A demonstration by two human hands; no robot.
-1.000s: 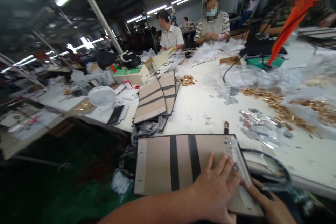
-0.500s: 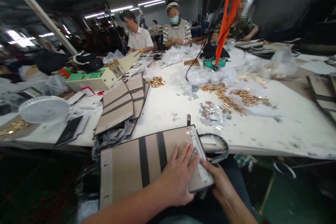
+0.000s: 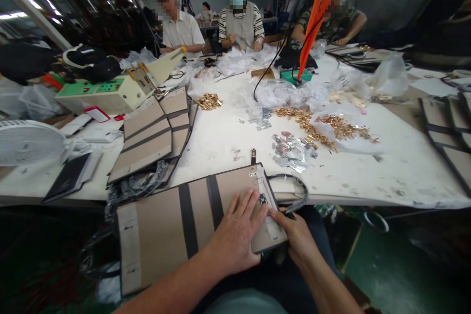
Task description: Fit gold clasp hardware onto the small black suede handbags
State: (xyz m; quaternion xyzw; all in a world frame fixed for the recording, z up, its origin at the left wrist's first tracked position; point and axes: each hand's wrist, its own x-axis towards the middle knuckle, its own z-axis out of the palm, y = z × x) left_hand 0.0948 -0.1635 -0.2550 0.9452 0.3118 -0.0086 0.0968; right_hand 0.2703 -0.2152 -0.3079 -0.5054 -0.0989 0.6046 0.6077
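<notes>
Head view shows the person's left hand (image 3: 235, 235) lying flat, fingers spread and pressing down, on a flat tan panel with two black stripes and black edging (image 3: 162, 225) that juts out over the near edge of the long white work table (image 3: 386, 176) and hangs above the person's lap. The right hand (image 3: 296, 235) grips the panel's right edge just beside the left hand, its thumb on top near a small metal fitting (image 3: 262, 199) set in a pale strip along that edge; the fingers underneath are hidden. A grey loop of strap (image 3: 294, 191) curls out from under the panel's right end onto the table. Farther back on the left lies a fanned stack of similar tan-and-black panels (image 3: 154, 132), with a green-topped cream machine box (image 3: 106, 95) behind it and a round white fan (image 3: 25, 142) at the far left. Scattered heaps of small gold metal parts (image 3: 316, 130) and a patch of silvery clear packets (image 3: 290, 149) lie mid-table, well apart from the hands. Other people sit at the far end of the table, with an orange strap (image 3: 316, 10) hanging down in front of them
</notes>
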